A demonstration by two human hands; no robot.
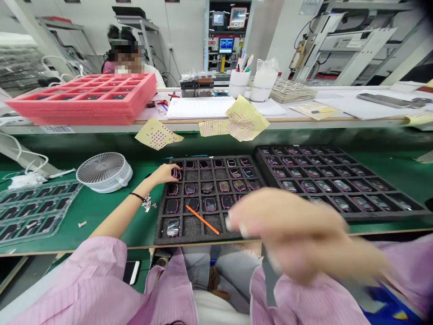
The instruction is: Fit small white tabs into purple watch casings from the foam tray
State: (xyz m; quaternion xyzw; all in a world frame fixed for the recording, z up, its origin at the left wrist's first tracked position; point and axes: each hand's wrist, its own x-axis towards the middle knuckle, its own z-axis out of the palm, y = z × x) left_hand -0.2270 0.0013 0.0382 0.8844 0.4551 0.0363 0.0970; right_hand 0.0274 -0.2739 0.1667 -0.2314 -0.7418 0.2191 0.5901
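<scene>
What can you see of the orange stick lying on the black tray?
The orange stick is a thin, straight, bright orange rod, plastic-looking, with no visible markings. It lies flat and diagonally across the lower left part of the black foam tray, passing over the dividers between cells. Only the foam appears to touch it.

Pink striped smock (64, 282), thin blk wristband (138, 197), lt gray jeans (199, 266)

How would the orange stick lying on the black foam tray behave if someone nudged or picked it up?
The orange stick looks slim and straight, so it is probably light and fairly stiff. The black foam tray has a rough-looking surface that would likely stop it rolling far. Being so thin, it may be fiddly to pinch up from the foam.
</scene>
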